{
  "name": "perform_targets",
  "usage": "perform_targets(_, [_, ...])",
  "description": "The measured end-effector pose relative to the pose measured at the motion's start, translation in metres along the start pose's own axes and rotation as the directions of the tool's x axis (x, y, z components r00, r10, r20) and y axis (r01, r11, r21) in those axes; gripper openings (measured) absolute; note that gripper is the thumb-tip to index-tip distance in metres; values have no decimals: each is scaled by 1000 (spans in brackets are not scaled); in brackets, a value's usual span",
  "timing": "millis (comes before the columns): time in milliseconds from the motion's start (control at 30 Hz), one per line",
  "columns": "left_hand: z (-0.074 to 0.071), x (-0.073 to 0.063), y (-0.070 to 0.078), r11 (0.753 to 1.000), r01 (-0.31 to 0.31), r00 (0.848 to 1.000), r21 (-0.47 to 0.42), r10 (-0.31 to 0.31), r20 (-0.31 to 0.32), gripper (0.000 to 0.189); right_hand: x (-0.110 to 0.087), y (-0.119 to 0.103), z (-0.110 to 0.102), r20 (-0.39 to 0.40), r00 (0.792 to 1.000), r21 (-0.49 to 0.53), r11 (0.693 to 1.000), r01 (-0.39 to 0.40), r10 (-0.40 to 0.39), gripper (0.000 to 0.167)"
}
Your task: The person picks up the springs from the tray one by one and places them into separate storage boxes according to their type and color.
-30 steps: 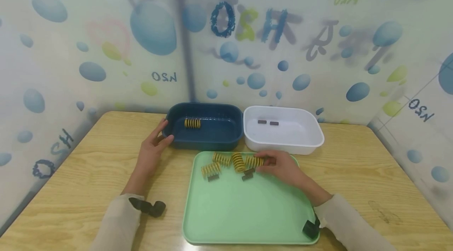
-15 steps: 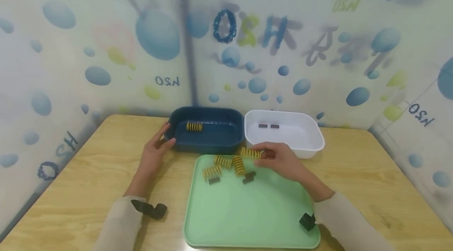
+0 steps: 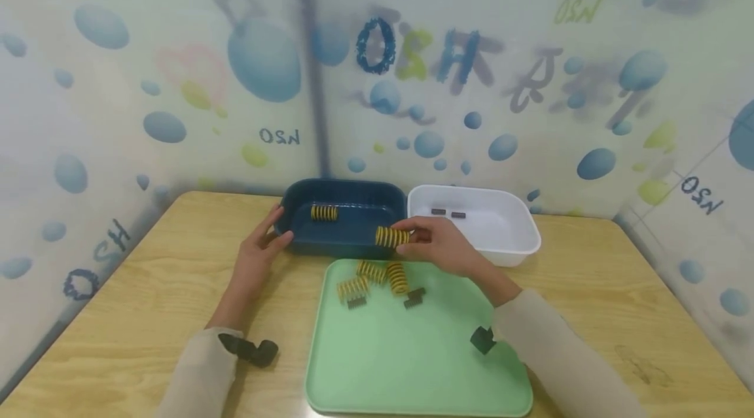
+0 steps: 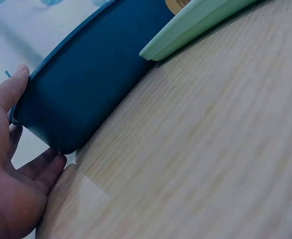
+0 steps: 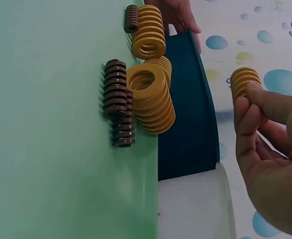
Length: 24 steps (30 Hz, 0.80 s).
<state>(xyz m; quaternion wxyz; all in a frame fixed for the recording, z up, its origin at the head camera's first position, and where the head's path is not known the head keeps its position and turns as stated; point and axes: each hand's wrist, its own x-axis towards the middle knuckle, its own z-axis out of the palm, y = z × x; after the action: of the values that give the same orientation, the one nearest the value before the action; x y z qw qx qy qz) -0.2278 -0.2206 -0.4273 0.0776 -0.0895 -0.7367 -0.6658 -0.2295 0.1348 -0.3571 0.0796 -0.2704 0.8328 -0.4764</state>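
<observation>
In the head view, my right hand (image 3: 438,243) pinches a yellow coil spring (image 3: 392,237) over the front right corner of the dark blue tray (image 3: 336,249). The right wrist view shows that spring (image 5: 244,82) between thumb and fingers, lifted off the green tray. My left hand (image 3: 257,254) touches the blue tray's left end, fingers spread around its corner. Another yellow spring (image 3: 324,213) lies inside the blue tray. At the back of the green tray (image 3: 418,365) lie more yellow springs (image 3: 397,278) and small dark brown springs (image 5: 117,89).
A white tray (image 3: 512,260) stands right of the blue one and holds two small dark springs (image 3: 448,214). The wooden table (image 3: 601,300) meets a patterned wall (image 3: 365,123) behind the trays. Black wrist cameras (image 3: 484,340) sit on the sleeves.
My right hand has lifted a yellow spring off the green tray and carried it left and away to the blue tray's front right corner. My left hand stays at the blue tray.
</observation>
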Motion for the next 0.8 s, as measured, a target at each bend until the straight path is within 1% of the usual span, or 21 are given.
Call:
perform_targets(167, [3,-4,16,1000,6,1000,3,-6,7,59,16,0,3,10,1000,-53,998,17,-17,37])
perform_targets(233, [5,-7,23,1000,8,1000,8,-8,8,59,22,0,5,19,1000,-60,998,13,-12,37])
perform_targets(333, [6,-9,27,1000,9,1000,12,-10,10,59,31,-1,8,38,999,-58,998,1,1,37])
perform_targets(567, [6,-10,30,999,20,1000,25,-21,1,58,53,-3,16,51,997,-48,998,-47,50,38])
perform_targets(800, [5,-8,29,999,29,1000,36,-29,-2,59,72,-4,17,67,994,-69,994,-82,86,41])
